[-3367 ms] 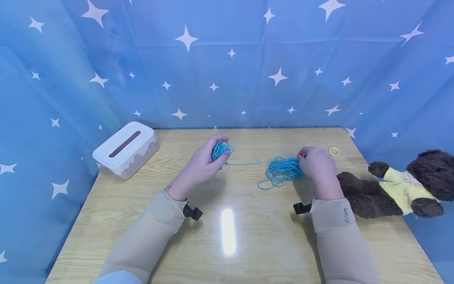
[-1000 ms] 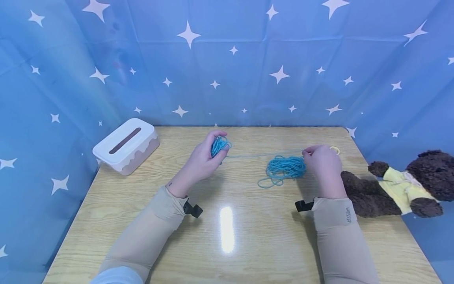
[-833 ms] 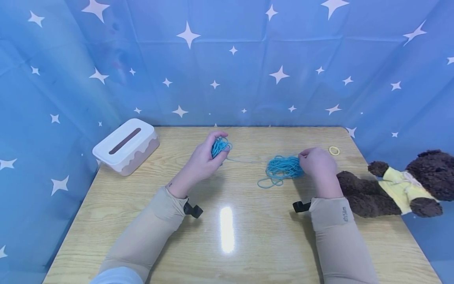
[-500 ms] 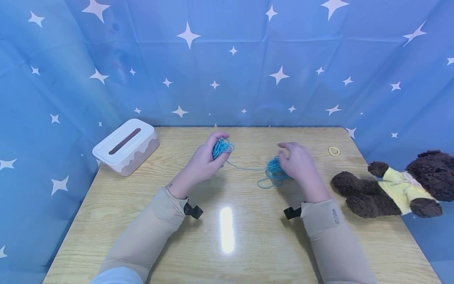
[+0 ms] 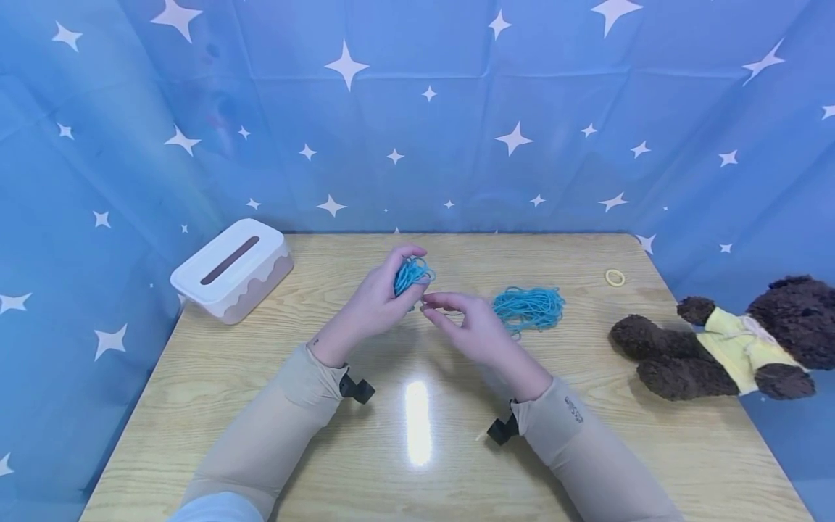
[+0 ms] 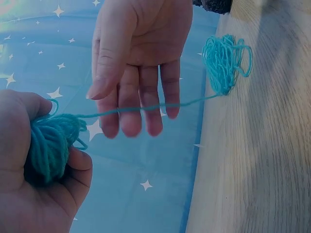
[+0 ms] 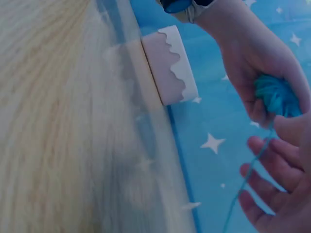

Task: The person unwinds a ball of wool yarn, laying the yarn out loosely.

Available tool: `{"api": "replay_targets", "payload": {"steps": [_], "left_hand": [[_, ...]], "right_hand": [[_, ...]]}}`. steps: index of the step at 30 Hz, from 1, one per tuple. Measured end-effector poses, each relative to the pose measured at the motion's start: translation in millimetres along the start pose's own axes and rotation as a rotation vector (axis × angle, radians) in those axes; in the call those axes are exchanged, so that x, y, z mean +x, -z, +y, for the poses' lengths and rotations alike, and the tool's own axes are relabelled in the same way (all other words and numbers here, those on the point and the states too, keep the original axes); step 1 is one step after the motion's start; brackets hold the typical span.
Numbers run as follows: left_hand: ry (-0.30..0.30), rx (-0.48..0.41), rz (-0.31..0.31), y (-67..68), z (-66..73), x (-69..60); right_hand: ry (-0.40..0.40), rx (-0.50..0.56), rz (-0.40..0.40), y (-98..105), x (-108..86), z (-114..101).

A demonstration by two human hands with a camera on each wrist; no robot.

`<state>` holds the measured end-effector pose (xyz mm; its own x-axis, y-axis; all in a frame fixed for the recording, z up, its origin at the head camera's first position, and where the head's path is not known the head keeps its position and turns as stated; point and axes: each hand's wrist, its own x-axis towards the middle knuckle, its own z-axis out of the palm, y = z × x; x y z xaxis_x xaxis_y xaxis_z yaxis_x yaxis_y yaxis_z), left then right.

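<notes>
My left hand (image 5: 375, 306) grips a small ball of turquoise yarn (image 5: 412, 274), fingers and thumb curled round it. Close beside it is my right hand (image 5: 479, 332), palm toward the ball. In the left wrist view the right hand's fingers (image 6: 130, 116) are nearly straight, and a strand of yarn (image 6: 184, 104) runs across them from the ball (image 6: 51, 148). The thumb stands apart from the strand. That strand leads to a loose heap of the same yarn (image 5: 531, 307) on the table, right of my hands. Part of the ball is hidden inside the left hand.
A white-lidded tissue box (image 5: 231, 270) stands at the table's back left. A yellow ring (image 5: 615, 278) lies at the back right. A brown teddy bear (image 5: 737, 341) in a yellow top lies over the right edge. Behind hangs a blue star curtain (image 5: 417, 116).
My right hand has moved left from the yarn heap to beside the ball, and its fingers have straightened. The left hand keeps holding the ball, almost in place.
</notes>
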<state>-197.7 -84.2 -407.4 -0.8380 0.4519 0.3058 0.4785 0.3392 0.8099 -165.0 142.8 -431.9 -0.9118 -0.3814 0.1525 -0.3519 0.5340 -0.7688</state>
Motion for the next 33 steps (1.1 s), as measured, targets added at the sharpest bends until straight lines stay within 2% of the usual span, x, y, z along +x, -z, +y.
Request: {"api": "replay_targets", "payload": {"steps": [4, 7, 9, 16, 18, 24, 28, 33], "left_hand": [[0.005, 0.003, -0.007, -0.3, 0.5, -0.5], [0.007, 0.001, -0.010, -0.3, 0.3, -0.4], [0.008, -0.002, -0.007, -0.3, -0.1, -0.5], [0.006, 0.001, 0.009, 1.1, -0.7, 0.2], [0.006, -0.003, 0.007, 1.7, -0.7, 0.0], [0.009, -0.004, 0.006, 2.5, -1.0, 0.0], [0.005, 0.001, 0.019, 2.0, -2.0, 0.6], [-0.005, 0.010, 0.036, 1.8, -2.6, 1.0]], "right_hand": [[-0.025, 0.040, 0.037, 0.0, -0.2, 1.8], [-0.034, 0.023, 0.065, 7.3, 0.3, 3.1], [-0.023, -0.027, 0.080, 16.2, 0.6, 4.1], [0.078, -0.323, 0.146, 63.1, -2.7, 11.7], [0.079, -0.362, 0.166, 76.5, -4.2, 14.1], [-0.031, -0.440, 0.207, 108.1, -11.8, 23.3], [-0.092, -0.484, 0.201, 123.0, -16.1, 31.4], [-0.239, -0.538, 0.182, 136.4, -20.5, 46.6]]}}
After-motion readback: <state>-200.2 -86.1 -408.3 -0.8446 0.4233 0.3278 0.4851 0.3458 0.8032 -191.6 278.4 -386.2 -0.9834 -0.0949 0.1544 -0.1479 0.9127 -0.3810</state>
